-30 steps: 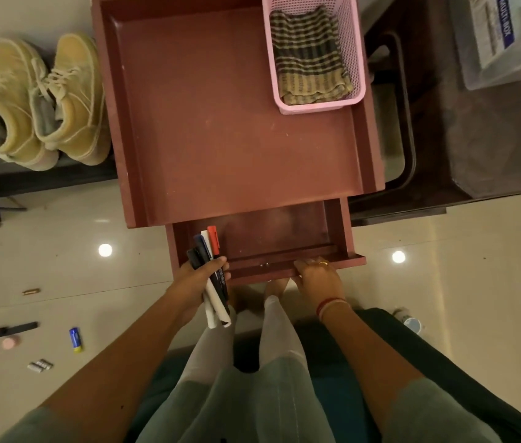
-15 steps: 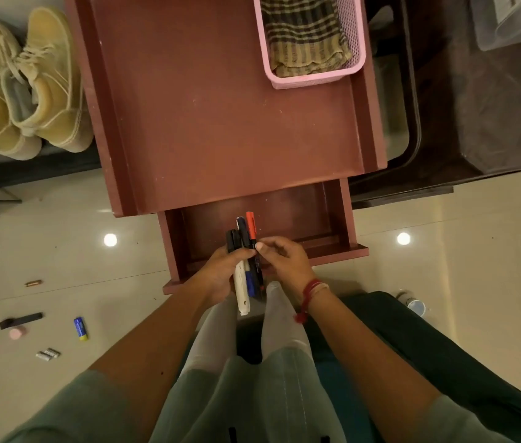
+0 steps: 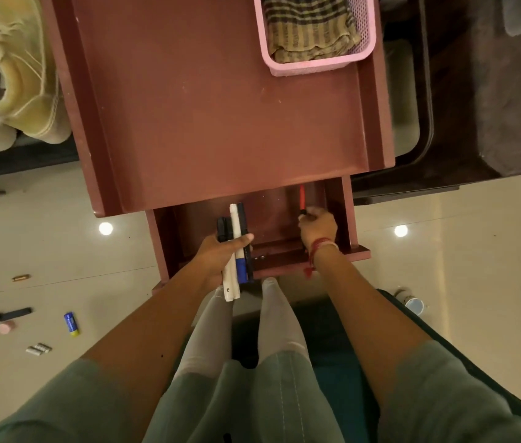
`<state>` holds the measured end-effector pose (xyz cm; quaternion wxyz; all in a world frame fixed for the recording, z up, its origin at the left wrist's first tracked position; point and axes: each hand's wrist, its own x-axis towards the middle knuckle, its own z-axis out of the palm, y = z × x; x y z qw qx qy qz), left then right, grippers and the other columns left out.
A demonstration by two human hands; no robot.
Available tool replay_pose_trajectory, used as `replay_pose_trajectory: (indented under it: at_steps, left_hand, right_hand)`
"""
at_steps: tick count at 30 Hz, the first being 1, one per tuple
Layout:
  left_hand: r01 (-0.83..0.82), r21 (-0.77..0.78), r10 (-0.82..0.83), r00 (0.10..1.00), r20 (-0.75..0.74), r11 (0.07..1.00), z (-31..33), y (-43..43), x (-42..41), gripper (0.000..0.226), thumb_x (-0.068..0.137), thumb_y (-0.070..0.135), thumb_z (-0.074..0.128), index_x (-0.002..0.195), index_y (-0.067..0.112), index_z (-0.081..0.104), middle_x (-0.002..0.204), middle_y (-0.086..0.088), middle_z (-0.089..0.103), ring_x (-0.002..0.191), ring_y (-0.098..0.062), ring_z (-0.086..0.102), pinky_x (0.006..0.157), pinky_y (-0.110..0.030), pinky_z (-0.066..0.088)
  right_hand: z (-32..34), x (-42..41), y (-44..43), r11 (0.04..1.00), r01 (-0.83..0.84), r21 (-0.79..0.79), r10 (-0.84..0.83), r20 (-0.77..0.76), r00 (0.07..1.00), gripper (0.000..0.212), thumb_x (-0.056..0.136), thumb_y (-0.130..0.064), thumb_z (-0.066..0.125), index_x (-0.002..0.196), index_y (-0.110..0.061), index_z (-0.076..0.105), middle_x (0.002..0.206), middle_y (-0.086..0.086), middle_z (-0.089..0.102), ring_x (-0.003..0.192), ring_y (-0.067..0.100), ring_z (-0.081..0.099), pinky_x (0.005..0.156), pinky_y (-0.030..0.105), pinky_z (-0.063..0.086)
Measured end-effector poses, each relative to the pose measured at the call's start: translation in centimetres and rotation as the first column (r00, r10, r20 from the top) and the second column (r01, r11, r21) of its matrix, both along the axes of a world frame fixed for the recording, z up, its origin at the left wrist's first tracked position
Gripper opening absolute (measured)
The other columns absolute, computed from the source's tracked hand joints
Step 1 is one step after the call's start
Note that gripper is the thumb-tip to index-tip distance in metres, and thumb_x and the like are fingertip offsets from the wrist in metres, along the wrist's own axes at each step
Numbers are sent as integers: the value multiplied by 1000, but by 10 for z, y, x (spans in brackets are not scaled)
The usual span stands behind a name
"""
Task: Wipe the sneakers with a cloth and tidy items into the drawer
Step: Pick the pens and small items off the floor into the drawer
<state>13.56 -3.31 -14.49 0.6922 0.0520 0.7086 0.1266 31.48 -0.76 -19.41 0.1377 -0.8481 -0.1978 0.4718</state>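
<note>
Above a pale floor [image 3: 444, 251], the drawer [image 3: 272, 219] stands open under the table [image 3: 220, 107]. Inside it the right hand [image 3: 318, 227] pinches a red marker [image 3: 302, 199] by its end. The left hand [image 3: 217, 254] grips more markers [image 3: 236, 238] mid-barrel. They look light, stiff and smooth, apt to roll.

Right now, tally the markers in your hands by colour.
Black marker: 1
White marker: 1
Blue marker: 1
Red-capped marker: 1
Total: 4 markers
</note>
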Motion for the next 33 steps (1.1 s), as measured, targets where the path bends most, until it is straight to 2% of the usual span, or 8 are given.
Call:
replay_pose_trajectory:
  at_steps: [8, 12, 15, 19, 24, 28, 30, 33]
  left_hand:
    - [-118, 30, 117, 992, 47, 993, -27, 9, -1, 18, 89, 16, 66, 104, 8, 65, 82, -5, 70, 71, -16, 68, 58, -30, 57]
    - [-146, -56, 149, 987, 62, 988, -47, 9, 5, 3, 90, 12, 63, 93, 11, 65, 82, -4, 68, 75, -15, 65, 71, -34, 55]
    - [-121, -67, 125, 991, 54, 990, -50, 15, 6, 3, 90, 11, 63, 90, 12, 66, 85, -2, 68, 78, -14, 64, 74, -32, 54]
    - [-117, -62, 120, 992, 46, 991, -53, 23, 7, 5, 90, 11, 64, 87, 14, 66, 90, -2, 68, 83, -16, 64, 81, -36, 53]
    - [-158, -43, 159, 987, 29, 987, -57, 29, 4, 6, 90, 8, 63, 86, 13, 65, 92, -3, 67, 82, -17, 64, 80, -38, 53]
    - [-175, -47, 177, 983, 47, 983, -55, 29, 1, 11, 92, 4, 59, 88, 13, 63, 91, -1, 69, 83, -14, 64, 79, -35, 53]
    - [-171, -70, 175, 983, 55, 983, -53, 28, 1, 7, 91, 5, 61, 91, 11, 63, 90, -2, 68, 82, -16, 64, 75, -35, 54]
    - [-142, -88, 149, 986, 79, 986, -53, 27, 3, 6, 88, 8, 66, 93, 9, 63, 85, -6, 65, 76, -20, 63, 68, -35, 52]
  right_hand:
    - [-54, 16, 29, 956, -292, 12, 280, 243, 929, 28, 88, 2, 52, 115, -1, 61, 113, 18, 65, 107, 33, 61, 88, 33, 49]
    - [-69, 19, 18, 909, -416, 15, 386, 339, 858, 46, 89, 3, 47, 134, -8, 45, 120, 19, 59, 109, 35, 58, 86, 37, 49]
    - [-66, 13, 9, 776, -627, -63, 582, 456, 674, 47, 91, -3, 46, 137, -14, 41, 141, 17, 39, 121, 36, 46, 95, 41, 45]
    - [-62, 10, 2, 528, -807, -265, 833, 348, 430, 43, 90, -3, 49, 132, -9, 46, 138, 18, 40, 119, 37, 48, 92, 43, 47]
    - [-59, 17, 8, 599, -750, -281, 796, 317, 516, 43, 90, -4, 51, 131, 1, 42, 140, 21, 37, 122, 38, 46, 98, 42, 45]
    - [-44, 16, 12, 755, -655, -23, 643, 222, 733, 32, 93, -12, 52, 124, -4, 56, 130, 19, 51, 114, 33, 54, 95, 32, 44]
    - [-25, 3, 6, 869, -477, 131, 476, 39, 879, 25, 91, -14, 58, 115, -7, 64, 116, 12, 63, 103, 22, 59, 84, 16, 45]
    - [-2, -25, -13, 924, -353, 147, 381, -306, 872, 24, 85, -14, 67, 108, -8, 67, 101, 4, 67, 90, 11, 60, 69, 7, 48]
